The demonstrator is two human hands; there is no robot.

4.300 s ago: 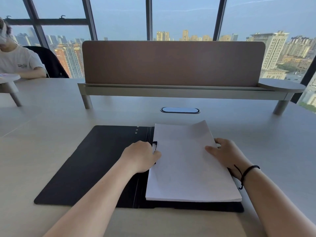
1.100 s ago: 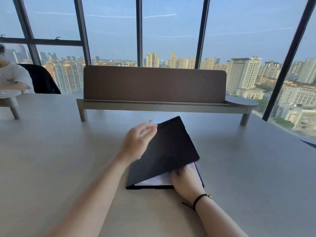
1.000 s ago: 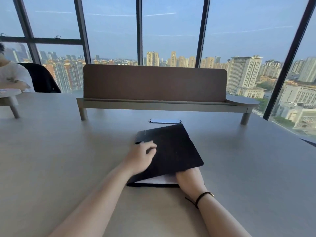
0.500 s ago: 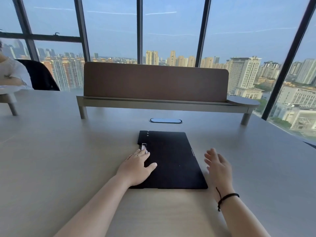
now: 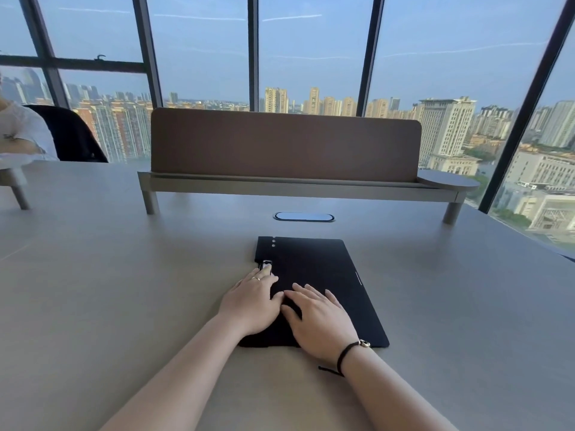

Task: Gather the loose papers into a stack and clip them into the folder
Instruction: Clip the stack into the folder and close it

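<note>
Folder [image 5: 323, 275] closed flat on table [image 5: 124, 275]; left hand [image 5: 252, 303] and right hand [image 5: 320, 321] flat on cover, grips apart.

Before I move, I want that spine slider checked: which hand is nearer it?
Left. The left hand has its fingertips at the small silver slider on the closed black folder; the right hand lies flat mid-cover.

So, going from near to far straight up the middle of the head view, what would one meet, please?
Right hand → black folder → oval cable port in the table → low shelf → brown screen → windows.
</note>
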